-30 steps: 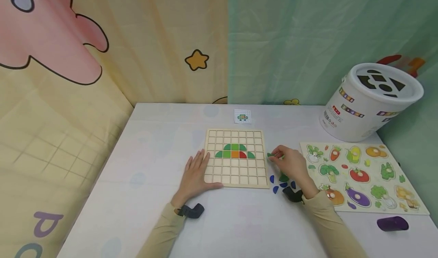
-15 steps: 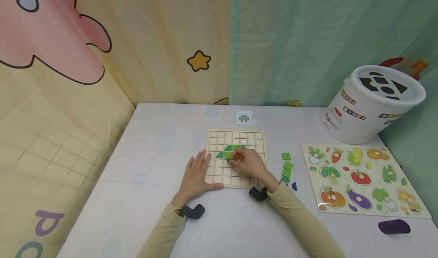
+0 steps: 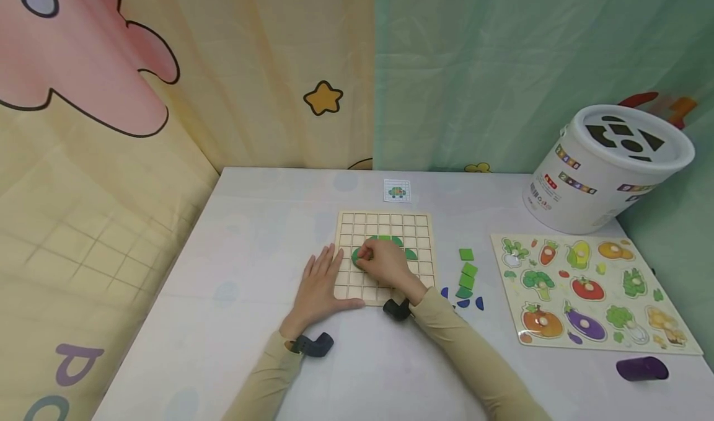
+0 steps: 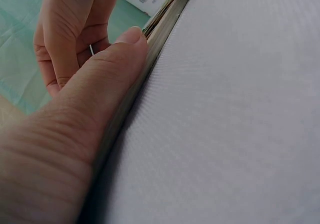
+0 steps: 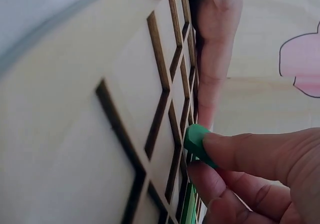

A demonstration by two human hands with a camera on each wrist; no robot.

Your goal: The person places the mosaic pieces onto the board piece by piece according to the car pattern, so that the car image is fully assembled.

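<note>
The right grip (image 3: 385,263) has shifted leftward over the gridded board (image 3: 414,221), pinching a green piece (image 5: 196,140) between thumb and finger; placement seems near. The left grip (image 3: 318,284), spread, touches the board's edge.

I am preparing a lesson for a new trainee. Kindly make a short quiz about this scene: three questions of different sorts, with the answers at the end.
1. True or false: the right hand pinches a green piece while the left hand rests against the board.
2. In the head view, what colour are the loose squares to the right of the board? A) Blue B) Green C) Red
3. In the head view, what stands just behind the vegetable puzzle?

Key: 1. True. 2. B. 3. The white bucket.
</note>
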